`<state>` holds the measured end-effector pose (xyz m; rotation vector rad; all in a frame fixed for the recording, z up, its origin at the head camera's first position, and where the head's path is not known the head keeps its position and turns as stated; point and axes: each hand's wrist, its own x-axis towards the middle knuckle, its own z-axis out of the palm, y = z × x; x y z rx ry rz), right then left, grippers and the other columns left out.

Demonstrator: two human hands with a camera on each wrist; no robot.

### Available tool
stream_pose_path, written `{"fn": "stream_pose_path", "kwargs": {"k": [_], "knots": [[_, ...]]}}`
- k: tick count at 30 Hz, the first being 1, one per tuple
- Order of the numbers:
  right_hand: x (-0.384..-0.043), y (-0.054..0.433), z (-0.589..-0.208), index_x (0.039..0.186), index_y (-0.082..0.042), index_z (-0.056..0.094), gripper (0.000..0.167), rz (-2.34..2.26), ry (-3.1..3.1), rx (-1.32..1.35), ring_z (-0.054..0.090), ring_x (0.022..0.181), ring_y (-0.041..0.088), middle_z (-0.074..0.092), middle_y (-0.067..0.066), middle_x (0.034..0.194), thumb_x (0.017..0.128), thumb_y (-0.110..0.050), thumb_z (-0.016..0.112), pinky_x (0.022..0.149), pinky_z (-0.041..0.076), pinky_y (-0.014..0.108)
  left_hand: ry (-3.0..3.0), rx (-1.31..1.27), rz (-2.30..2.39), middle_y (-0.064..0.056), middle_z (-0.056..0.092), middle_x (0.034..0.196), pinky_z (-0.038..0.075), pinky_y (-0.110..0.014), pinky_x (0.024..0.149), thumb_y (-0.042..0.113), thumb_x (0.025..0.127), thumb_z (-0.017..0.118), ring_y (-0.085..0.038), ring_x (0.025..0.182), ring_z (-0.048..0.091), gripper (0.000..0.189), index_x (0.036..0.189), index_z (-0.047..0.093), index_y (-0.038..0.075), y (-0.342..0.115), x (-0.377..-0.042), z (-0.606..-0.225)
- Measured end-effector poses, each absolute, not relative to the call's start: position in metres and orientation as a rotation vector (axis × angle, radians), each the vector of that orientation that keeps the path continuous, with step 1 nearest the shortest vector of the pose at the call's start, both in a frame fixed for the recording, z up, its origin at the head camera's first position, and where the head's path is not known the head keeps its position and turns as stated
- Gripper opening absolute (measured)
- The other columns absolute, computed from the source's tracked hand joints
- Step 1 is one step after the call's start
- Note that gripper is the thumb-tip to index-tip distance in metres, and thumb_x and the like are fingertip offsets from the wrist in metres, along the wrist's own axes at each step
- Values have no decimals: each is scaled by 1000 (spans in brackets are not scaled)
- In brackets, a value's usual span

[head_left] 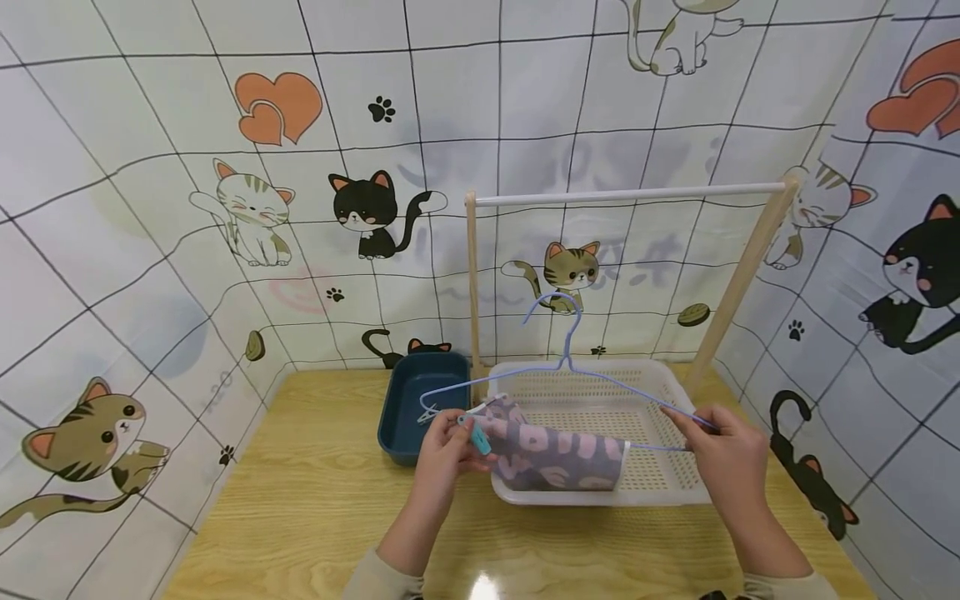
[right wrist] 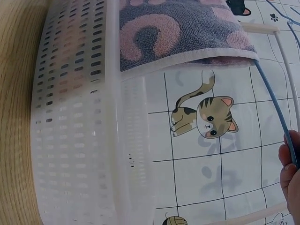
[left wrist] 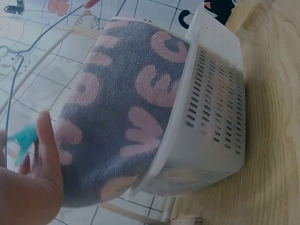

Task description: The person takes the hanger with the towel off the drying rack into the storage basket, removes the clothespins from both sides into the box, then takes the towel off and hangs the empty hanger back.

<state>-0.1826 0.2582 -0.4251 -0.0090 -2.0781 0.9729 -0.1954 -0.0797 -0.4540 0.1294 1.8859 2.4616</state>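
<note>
A grey towel with pink letters [head_left: 555, 458] hangs folded over the lower bar of a blue wire hanger [head_left: 567, 337], above a white basket [head_left: 600, 498]. At the towel's left end my left hand [head_left: 437, 457] pinches a teal clothespin [head_left: 478, 435]; it also shows between thumb and fingers in the left wrist view [left wrist: 26, 137]. Whether the clothespin bites on the towel cannot be told. My right hand [head_left: 731, 454] grips the hanger's right corner, and in the right wrist view its fingers [right wrist: 287, 157] curl round the blue wire. The hanger's hook points upward.
Left of the basket stands a dark blue bin [head_left: 388, 437] with pale clothespins [head_left: 428, 413] in it. Behind the basket rises a wooden rack with a white crossbar [head_left: 630, 195]. A wood-grain table [head_left: 300, 500] carries everything, with a cat-patterned tiled backdrop behind.
</note>
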Motion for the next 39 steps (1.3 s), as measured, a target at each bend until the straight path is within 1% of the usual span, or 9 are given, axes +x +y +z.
{"fn": "stream_pose_path", "kwargs": {"k": [6, 11, 19, 24, 27, 30, 34, 36, 39], "knots": [[-182, 263, -422, 61, -7, 62, 28, 944, -2050, -19, 46, 44, -6, 57, -8, 51, 67, -2, 88, 44, 33, 11, 1865, -138, 2506, -12, 63, 93, 53, -23, 57, 30, 103, 51, -13, 60, 63, 37, 124, 47, -1, -86, -199, -457], [-182, 267, -423, 63, -5, 62, 26, 946, -2061, -66, 47, 45, -6, 59, -4, 53, 70, -3, 87, 45, 34, 11, 1876, -260, 2523, -7, 61, 87, 47, -20, 56, 31, 104, 47, -10, 59, 53, 40, 127, 52, -2, -93, -204, -459], [-181, 269, -424, 63, -7, 61, 27, 986, -2077, -113, 48, 45, -2, 56, -12, 53, 73, -6, 86, 43, 32, 15, 1679, -430, 2646, -5, 62, 82, 46, -18, 60, 17, 103, 49, -8, 64, 51, 35, 124, 56, -10, -108, -217, -470], [-180, 269, -424, 64, -7, 61, 27, 997, -2081, -124, 48, 45, -2, 57, -11, 53, 74, -7, 85, 43, 33, 15, 1639, -568, 2662, -1, 53, 69, 44, -19, 54, 19, 101, 53, -8, 58, 47, 36, 120, 55, -13, -118, -226, -476], [-180, 268, -424, 64, -7, 61, 27, 994, -2086, -131, 48, 45, -2, 56, -11, 53, 74, -7, 86, 43, 33, 15, 1683, -616, 2630, 1, 46, 66, 41, -20, 52, 20, 100, 57, -7, 55, 43, 37, 120, 53, -11, -122, -232, -478], [-180, 268, -423, 64, -7, 61, 27, 997, -2089, -135, 48, 45, -2, 56, -12, 53, 74, -8, 86, 43, 33, 15, 1767, -624, 2577, 1, 44, 69, 41, -19, 52, 18, 99, 58, -6, 55, 42, 41, 126, 51, -12, -126, -236, -478], [-179, 268, -423, 64, -7, 61, 27, 996, -2088, -129, 47, 45, -1, 56, -10, 53, 74, -8, 86, 43, 32, 16, 1862, -611, 2525, 0, 51, 76, 45, -19, 55, 14, 98, 57, -7, 59, 49, 43, 130, 51, -13, -128, -239, -476], [-179, 268, -422, 63, -7, 60, 27, 997, -2087, -124, 47, 45, 0, 56, -9, 53, 74, -8, 85, 43, 32, 16, 1900, -585, 2515, -1, 57, 82, 49, -21, 60, 13, 99, 56, -8, 65, 54, 41, 131, 51, -12, -129, -241, -475], [-179, 267, -422, 63, -8, 60, 28, 994, -2090, -123, 47, 45, 0, 56, -8, 53, 74, -8, 85, 43, 32, 16, 1933, -519, 2501, -7, 64, 99, 53, -25, 70, 15, 100, 53, -11, 76, 60, 40, 132, 52, -9, -130, -244, -474]]}}
